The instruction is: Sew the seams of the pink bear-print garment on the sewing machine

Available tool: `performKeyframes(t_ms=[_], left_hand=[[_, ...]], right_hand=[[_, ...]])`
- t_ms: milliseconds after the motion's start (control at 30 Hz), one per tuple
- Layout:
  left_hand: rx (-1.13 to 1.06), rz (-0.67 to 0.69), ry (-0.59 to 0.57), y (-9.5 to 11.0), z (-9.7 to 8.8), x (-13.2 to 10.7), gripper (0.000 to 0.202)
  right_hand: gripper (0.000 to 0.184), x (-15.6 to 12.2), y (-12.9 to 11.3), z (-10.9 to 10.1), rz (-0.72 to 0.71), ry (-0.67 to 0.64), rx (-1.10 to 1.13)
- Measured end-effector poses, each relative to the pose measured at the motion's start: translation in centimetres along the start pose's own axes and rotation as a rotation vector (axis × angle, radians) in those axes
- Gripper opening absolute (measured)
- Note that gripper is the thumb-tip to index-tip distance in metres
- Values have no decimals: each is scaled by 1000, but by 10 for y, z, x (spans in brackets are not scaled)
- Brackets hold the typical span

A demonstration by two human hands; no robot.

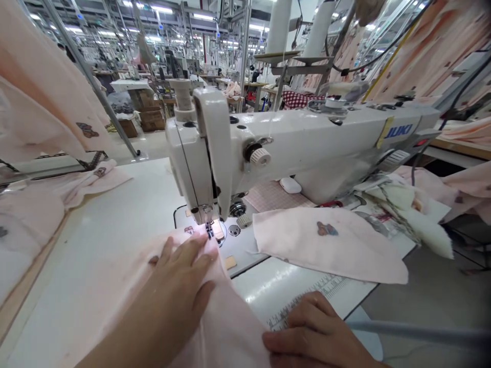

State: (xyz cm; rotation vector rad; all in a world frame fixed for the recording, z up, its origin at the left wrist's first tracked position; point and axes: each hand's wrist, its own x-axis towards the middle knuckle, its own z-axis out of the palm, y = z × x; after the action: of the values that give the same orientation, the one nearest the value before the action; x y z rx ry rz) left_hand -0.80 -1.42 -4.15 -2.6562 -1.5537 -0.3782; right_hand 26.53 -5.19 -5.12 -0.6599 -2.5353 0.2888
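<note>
A pale pink printed fabric piece (230, 327) lies on the white table (115, 220), its far end under the presser foot (209, 229) of a white sewing machine (307, 143). My left hand (180, 286) rests flat on the fabric just in front of the needle, fingers stretched out and pressing down. My right hand (314, 335) is at the near right edge of the fabric, fingers curled and pinching its edge against the table.
A second pink fabric piece (330, 245) with a small print lies right of the needle plate. More pink pieces are stacked at the left (46, 199) and hang at upper left and right. Thread cones (278, 25) stand behind the machine. White scraps (418, 220) lie at the right.
</note>
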Motion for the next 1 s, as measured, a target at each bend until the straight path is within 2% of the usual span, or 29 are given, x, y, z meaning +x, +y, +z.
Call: performKeyframes(t_ms=[67, 133, 167, 233, 300, 367, 433, 567, 700, 767, 867, 1000], left_hand=[[-38, 144, -38, 10, -11, -2, 28], [-67, 229, 25, 25, -15, -7, 24], [-45, 208, 88, 34, -13, -10, 23], [61, 84, 188, 51, -3, -21, 26], [155, -17, 160, 63, 10, -36, 37], [177, -52, 81, 68, 21, -49, 42], [173, -70, 74, 68, 27, -58, 48], [171, -87, 117, 66, 31, -63, 51], [207, -48, 169, 57, 35, -59, 48], [213, 1, 159, 46, 34, -54, 48], [191, 65, 124, 23, 25, -44, 49], [95, 54, 39, -9, 11, -26, 46]], right_hand=[[20, 1, -3, -1, 3, -18, -15], [18, 4, -5, -2, -2, -1, -7], [17, 5, -6, -3, -9, 18, 2], [13, 6, -5, -3, -18, 51, 10], [11, 4, -4, -2, -12, 48, -1], [10, 1, -3, -1, -10, 36, -25], [11, -3, -2, 0, -16, 21, -37], [11, -4, -4, -1, -20, 9, -36], [15, 4, -3, -5, -54, 6, -10], [17, 11, 2, -6, -105, -17, -21], [17, 27, 13, -5, -166, -118, -72], [19, 55, 29, 3, -226, -192, -149]])
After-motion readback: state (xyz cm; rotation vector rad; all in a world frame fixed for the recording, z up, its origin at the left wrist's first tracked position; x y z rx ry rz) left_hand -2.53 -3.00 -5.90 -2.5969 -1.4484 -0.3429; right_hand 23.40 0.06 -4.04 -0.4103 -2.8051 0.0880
